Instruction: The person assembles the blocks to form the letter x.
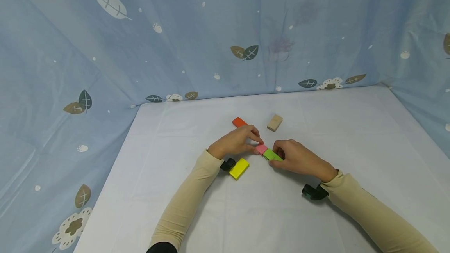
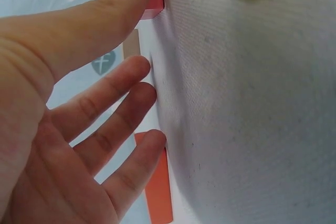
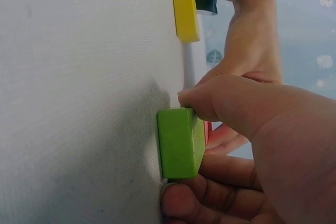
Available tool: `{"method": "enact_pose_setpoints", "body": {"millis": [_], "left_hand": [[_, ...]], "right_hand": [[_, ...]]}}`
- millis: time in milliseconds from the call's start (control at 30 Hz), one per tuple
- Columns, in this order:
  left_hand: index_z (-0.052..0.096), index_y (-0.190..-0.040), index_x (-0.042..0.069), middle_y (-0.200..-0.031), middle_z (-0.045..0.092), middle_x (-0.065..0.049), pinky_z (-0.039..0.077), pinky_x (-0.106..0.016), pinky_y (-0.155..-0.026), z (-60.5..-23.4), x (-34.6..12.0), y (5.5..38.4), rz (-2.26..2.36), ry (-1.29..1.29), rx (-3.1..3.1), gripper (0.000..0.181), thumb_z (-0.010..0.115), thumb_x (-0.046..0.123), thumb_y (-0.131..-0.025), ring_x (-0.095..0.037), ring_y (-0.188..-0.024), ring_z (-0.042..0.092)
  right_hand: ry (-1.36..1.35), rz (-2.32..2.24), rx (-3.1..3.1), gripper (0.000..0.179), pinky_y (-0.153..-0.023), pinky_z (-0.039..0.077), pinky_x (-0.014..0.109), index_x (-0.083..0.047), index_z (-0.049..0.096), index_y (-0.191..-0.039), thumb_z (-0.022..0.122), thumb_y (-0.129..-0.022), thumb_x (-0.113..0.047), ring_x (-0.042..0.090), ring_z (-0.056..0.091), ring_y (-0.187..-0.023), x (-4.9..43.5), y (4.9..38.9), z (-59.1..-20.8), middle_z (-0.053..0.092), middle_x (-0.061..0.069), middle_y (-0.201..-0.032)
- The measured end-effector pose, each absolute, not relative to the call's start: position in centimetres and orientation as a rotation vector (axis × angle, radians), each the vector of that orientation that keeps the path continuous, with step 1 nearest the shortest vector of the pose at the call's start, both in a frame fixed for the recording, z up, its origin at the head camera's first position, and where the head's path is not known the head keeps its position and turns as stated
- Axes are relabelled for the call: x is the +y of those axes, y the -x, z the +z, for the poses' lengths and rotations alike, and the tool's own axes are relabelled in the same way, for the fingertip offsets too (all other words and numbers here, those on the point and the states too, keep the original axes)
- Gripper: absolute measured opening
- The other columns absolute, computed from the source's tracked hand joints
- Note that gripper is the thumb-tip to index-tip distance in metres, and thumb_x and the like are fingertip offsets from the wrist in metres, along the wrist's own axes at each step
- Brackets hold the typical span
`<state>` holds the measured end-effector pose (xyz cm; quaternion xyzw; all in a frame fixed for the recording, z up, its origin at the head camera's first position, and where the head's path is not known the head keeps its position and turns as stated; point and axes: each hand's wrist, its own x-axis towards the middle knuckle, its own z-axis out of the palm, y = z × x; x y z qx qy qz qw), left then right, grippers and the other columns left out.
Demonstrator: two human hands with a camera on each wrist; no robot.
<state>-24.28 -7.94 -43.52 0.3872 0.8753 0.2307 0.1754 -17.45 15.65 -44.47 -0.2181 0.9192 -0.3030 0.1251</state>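
Observation:
In the head view my left hand pinches a pink block between thumb and index finger, its other fingers spread in the left wrist view. My right hand grips a green block by its sides, thumb on the near side and fingers on the far one. End to end, the green and pink blocks form one slanting line on the table. A yellow block lies just below my left wrist. Behind my left hand, an orange block is partly covered by the fingers.
A plain wooden block lies beyond both hands. White cloth covers the table, and a blue leaf-patterned curtain hangs at the back and sides. A dark wrist camera hangs under the right wrist.

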Motion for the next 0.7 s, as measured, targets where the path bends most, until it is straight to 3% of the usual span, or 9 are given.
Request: {"method": "enact_pose_setpoints", "body": {"millis": [700], "left_hand": [[0.077, -0.124, 0.015, -0.131, 0.062, -0.006, 0.048, -0.035, -0.109, -43.93, -7.99, 24.47, 0.64, -1.131, 2.489, 0.033, 0.079, 0.025, -0.093, -0.021, -0.123, 0.056]], "right_hand": [[0.665, -0.921, 2.641, 0.026, -0.057, 0.041, 0.021, -0.008, 0.067, -0.092, 0.085, -0.086, -0.026, 0.009, 0.048, -0.063, 15.97, 17.62, -44.29, 0.054, -0.004, -0.069]]}}
